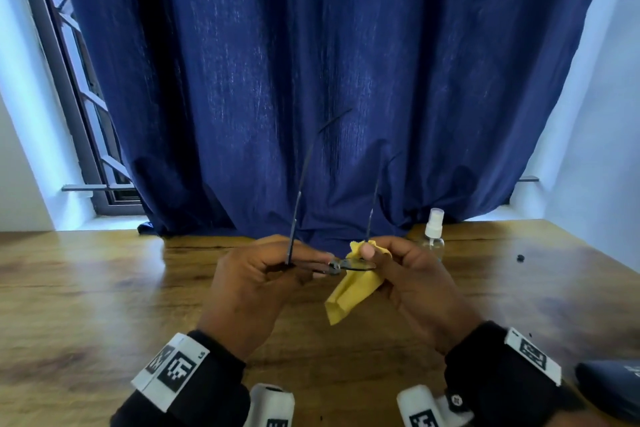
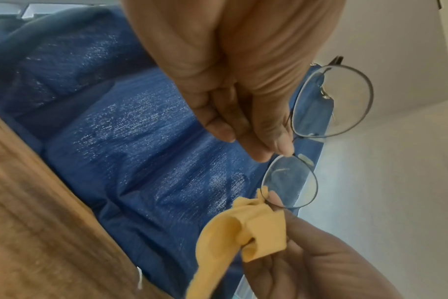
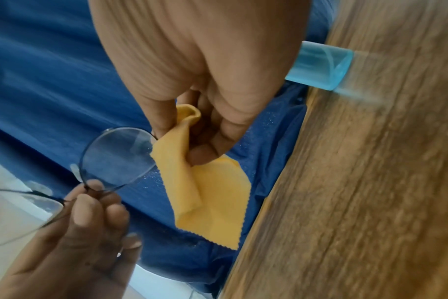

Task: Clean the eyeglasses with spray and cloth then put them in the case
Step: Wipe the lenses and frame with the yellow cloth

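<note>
Thin dark round-framed eyeglasses (image 1: 356, 265) hang in the air over the table, temples pointing up and away. My left hand (image 1: 322, 262) pinches them at the bridge (image 2: 293, 154) between the lenses. My right hand (image 1: 370, 253) pinches a yellow cloth (image 1: 349, 295) round the edge of the right-side lens (image 3: 115, 157), thumb on top, with the cloth (image 3: 212, 192) hanging below. A clear spray bottle (image 1: 433, 232) with a white nozzle stands behind my right hand. The dark blue case (image 1: 613, 388) lies at the near right edge, partly out of view.
The wooden table (image 1: 104, 288) spreads under both hands. A blue curtain (image 1: 311, 80) hangs down to its far edge, with a window frame (image 1: 79, 97) at the left. A small black speck (image 1: 519, 257) lies at the right of the bottle.
</note>
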Demonstrator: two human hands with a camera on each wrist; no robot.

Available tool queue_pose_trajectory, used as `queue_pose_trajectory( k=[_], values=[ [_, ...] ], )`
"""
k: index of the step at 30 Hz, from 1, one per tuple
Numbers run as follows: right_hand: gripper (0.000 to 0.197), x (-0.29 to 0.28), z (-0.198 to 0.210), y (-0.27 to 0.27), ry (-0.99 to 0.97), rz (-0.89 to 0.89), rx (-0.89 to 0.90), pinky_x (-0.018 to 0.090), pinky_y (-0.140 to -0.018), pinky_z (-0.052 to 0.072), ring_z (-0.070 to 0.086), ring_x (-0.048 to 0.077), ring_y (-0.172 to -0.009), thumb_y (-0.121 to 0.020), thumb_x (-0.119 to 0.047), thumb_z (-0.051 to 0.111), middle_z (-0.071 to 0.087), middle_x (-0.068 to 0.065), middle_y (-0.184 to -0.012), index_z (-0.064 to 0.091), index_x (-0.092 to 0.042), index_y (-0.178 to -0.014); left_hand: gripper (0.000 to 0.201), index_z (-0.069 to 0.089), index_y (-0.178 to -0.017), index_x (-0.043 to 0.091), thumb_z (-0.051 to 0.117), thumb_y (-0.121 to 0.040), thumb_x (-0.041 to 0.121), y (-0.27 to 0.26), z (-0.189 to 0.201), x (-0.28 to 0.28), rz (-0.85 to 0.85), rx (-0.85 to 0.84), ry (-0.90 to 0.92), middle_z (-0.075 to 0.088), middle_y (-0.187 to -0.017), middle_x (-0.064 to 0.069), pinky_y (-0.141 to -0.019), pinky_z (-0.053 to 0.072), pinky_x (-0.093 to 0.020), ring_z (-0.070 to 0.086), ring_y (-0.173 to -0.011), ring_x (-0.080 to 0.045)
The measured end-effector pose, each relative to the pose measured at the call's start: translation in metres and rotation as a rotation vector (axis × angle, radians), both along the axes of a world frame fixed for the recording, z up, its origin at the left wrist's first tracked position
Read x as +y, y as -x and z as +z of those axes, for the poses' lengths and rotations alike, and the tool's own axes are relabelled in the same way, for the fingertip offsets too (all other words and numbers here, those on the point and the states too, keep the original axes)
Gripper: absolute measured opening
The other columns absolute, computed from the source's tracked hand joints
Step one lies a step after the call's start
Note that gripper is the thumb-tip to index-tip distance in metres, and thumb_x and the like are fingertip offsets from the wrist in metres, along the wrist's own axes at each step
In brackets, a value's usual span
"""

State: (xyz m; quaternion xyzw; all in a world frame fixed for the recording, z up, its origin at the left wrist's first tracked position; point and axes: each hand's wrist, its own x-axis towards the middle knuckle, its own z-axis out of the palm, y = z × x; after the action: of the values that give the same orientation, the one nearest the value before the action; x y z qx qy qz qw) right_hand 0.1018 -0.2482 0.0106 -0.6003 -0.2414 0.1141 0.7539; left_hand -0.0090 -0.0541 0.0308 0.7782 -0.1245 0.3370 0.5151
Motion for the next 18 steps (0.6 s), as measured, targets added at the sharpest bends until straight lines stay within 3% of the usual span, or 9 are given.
queue_pose_trajectory(
  k=[2, 6, 9, 12, 15, 18],
  values=[
    [0.029, -0.003, 0.002, 0.0, 0.039, -0.071, -0.149, 0.035, -0.085, 0.059, 0.073, 0.02, -0.088, -0.084, -0.032, 0.072, 0.079, 0.013, -0.096, 0.075, -0.011, -0.104, 0.023, 0.081, -0.094, 0.016, 0.078, -0.076, 0.002, -0.001, 0.0, 0.0, -0.058, 0.086, 0.072, 0.083, -0.094, -0.001, -0.08, 0.063, -0.026, 0.079, -0.089, -0.016],
    [0.008, -0.007, 0.011, 0.005, 0.071, -0.183, -0.413, 0.015, -0.073, 0.054, 0.068, 0.003, -0.077, -0.089, -0.027, 0.07, 0.076, -0.007, -0.084, 0.073, -0.022, -0.094, 0.027, 0.077, -0.108, 0.016, 0.071, -0.082, 0.017, -0.001, 0.0, 0.003, -0.117, 0.201, 0.177, 0.082, -0.099, -0.007, -0.084, 0.061, -0.032, 0.077, -0.091, -0.022],
    [0.016, -0.009, 0.014, 0.007, 0.149, -0.19, -0.559, 0.012, -0.073, 0.05, 0.066, -0.001, -0.078, -0.087, -0.035, 0.067, 0.074, -0.014, -0.085, 0.072, -0.023, -0.095, 0.021, 0.08, -0.104, 0.017, 0.068, -0.088, 0.023, 0.003, 0.002, -0.002, -0.099, 0.226, 0.077, 0.081, -0.088, 0.0, -0.072, 0.056, -0.018, 0.074, -0.08, -0.007],
    [0.014, -0.01, 0.016, 0.009, 0.212, -0.237, -0.679, 0.007, -0.075, 0.048, 0.069, -0.002, -0.086, -0.088, -0.037, 0.065, 0.073, -0.024, -0.091, 0.07, -0.028, -0.098, 0.019, 0.082, -0.095, 0.02, 0.07, -0.085, 0.03, 0.007, 0.006, -0.008, -0.116, 0.31, 0.035, 0.08, -0.082, 0.005, -0.068, 0.052, -0.011, 0.07, -0.074, 0.001],
    [0.013, -0.013, 0.017, 0.007, 0.213, -0.3, -0.729, 0.006, -0.077, 0.047, 0.068, 0.0, -0.091, -0.09, -0.035, 0.066, 0.073, -0.022, -0.092, 0.07, -0.029, -0.1, 0.016, 0.083, -0.091, 0.02, 0.074, -0.083, 0.032, 0.008, 0.006, -0.007, -0.119, 0.415, -0.017, 0.082, -0.088, 0.009, -0.072, 0.053, -0.01, 0.073, -0.079, 0.002],
    [0.012, -0.014, 0.017, 0.004, 0.232, -0.324, -0.774, 0.007, -0.078, 0.047, 0.068, 0.002, -0.092, -0.092, -0.028, 0.068, 0.073, -0.016, -0.096, 0.073, -0.023, -0.102, 0.013, 0.084, -0.092, 0.019, 0.076, -0.086, 0.027, 0.008, 0.004, -0.007, -0.141, 0.481, -0.038, 0.082, -0.092, 0.006, -0.078, 0.058, -0.017, 0.076, -0.087, -0.008]
  ],
)
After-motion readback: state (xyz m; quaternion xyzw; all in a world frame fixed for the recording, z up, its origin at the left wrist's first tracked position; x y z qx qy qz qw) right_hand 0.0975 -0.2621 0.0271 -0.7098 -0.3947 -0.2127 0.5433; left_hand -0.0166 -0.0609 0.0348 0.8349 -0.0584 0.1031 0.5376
